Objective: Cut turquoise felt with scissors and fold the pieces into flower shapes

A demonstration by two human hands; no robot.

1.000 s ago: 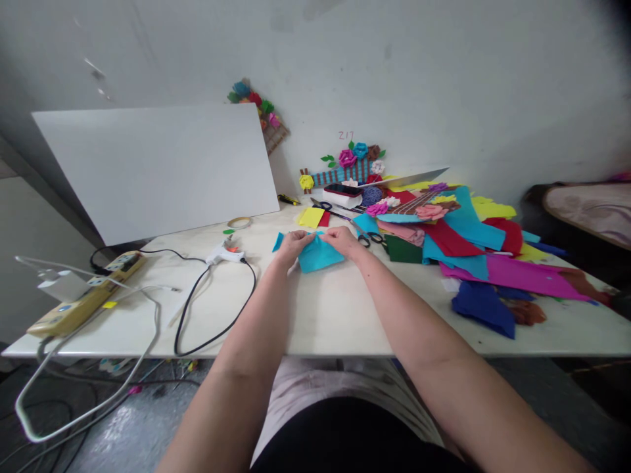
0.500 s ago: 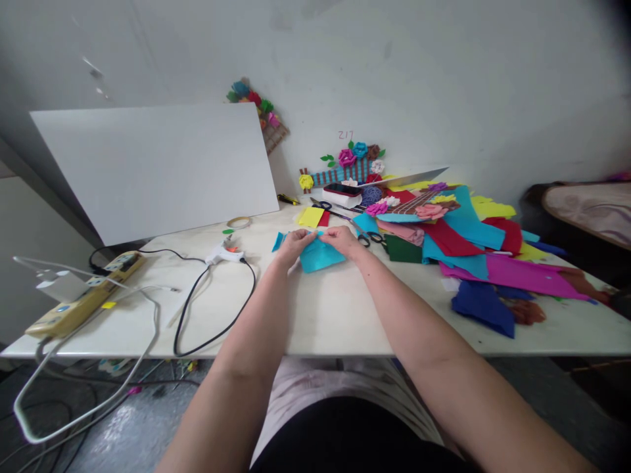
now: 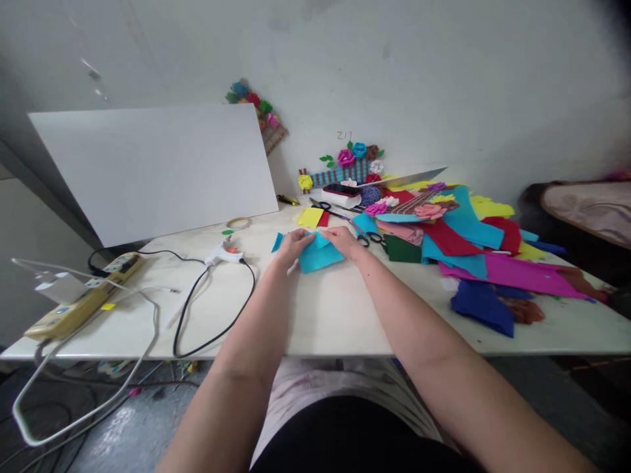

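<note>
A turquoise felt piece [image 3: 318, 256] lies on the white table [image 3: 315, 315] in front of me. My left hand [image 3: 292, 246] pinches its upper left edge, fingers closed on the felt. My right hand [image 3: 342, 240] grips the upper right edge, fingers also closed on it. The two hands nearly touch above the piece. A small turquoise scrap [image 3: 277, 242] sticks out to the left of my left hand.
A white glue gun [image 3: 224, 253] with a black cord lies left of the hands. A yellow power strip [image 3: 79, 301] sits at far left. Scissors [image 3: 371, 238], a yellow square [image 3: 310, 217] and a heap of coloured felt [image 3: 473, 253] lie right. A white board [image 3: 152, 167] leans on the wall.
Both hands stay on the turquoise felt with only small finger shifts along its top edge. Nothing else on the table has moved.
</note>
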